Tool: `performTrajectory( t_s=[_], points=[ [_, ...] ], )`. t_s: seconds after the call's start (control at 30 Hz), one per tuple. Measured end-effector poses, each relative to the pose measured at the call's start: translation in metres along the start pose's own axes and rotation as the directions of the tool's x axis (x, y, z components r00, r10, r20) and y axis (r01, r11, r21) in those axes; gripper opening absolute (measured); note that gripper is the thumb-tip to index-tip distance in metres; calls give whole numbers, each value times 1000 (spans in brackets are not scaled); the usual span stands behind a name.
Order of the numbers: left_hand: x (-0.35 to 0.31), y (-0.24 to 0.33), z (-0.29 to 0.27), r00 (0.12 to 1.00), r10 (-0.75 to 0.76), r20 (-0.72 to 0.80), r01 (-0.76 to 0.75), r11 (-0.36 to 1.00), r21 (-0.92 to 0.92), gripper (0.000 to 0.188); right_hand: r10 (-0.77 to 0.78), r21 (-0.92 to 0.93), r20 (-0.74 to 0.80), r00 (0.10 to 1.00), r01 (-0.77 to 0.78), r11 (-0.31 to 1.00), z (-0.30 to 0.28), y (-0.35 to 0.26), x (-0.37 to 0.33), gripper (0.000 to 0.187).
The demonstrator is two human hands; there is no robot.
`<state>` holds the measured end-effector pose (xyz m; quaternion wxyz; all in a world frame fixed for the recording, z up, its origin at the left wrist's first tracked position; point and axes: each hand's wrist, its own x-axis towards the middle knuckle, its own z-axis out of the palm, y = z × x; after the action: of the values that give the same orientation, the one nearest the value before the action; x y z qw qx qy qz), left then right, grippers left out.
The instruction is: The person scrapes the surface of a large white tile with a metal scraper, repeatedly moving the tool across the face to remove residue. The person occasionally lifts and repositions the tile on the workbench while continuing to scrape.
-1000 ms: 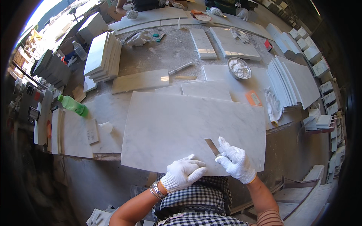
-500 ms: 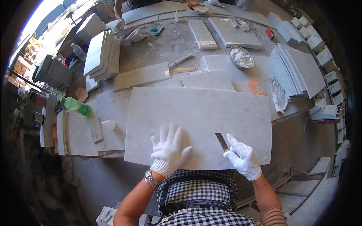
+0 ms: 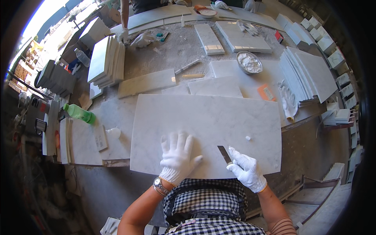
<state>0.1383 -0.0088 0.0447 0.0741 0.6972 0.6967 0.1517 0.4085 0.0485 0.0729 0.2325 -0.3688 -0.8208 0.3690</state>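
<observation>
A large white marble slab [image 3: 203, 119] lies flat in front of me. My left hand [image 3: 175, 156], in a white knit glove, rests palm down on its near part with fingers spread. Close to the near right edge, my gloved right hand [image 3: 246, 169] is closed on a narrow, dark flat blade [image 3: 224, 154]. Thumb and forefinger pinch the blade's near end, and its far end points up and left over the slab. Just beyond that hand, a small white lump [image 3: 248, 138] sits on the marble.
A bowl of white material [image 3: 249, 63], an orange packet [image 3: 266, 93] and a loose glove [image 3: 288, 102] are right of centre. Stacked tiles [image 3: 307, 76] stand farther right. Left are a green bottle [image 3: 80, 114] and more stacked tiles [image 3: 105, 64]. Co-workers' hands show at the far side.
My right hand has moved slightly left and nearer with the blade. The small white lump now shows on the slab, where the fingers were. My left hand stays pressed on the marble.
</observation>
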Motion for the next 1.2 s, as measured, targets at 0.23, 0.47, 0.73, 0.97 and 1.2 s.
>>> performTrajectory(
  t_s=[0.23,0.47,0.73,0.97,1.2],
  points=[
    [-72,-26,-13,984,178,33,-158,937,-313,49,384,666,258,887,-451,594,18,-11,-3,57],
    [-101,-137,-3,533,-778,-332,351,560,-750,60,45,665,479,877,-396,634,84,-16,15,22],
    [-82,-258,19,496,-787,-367,569,614,-546,65,365,281,-885,290,-293,914,-59,123,43,19],
    [-65,-275,25,502,-792,-348,569,605,-557,63,484,473,-564,669,-218,853,-33,64,-28,22],
    [-50,-285,27,514,-798,-314,555,589,-587,61,44,640,-71,997,12,768,46,4,-42,19]
  ],
)
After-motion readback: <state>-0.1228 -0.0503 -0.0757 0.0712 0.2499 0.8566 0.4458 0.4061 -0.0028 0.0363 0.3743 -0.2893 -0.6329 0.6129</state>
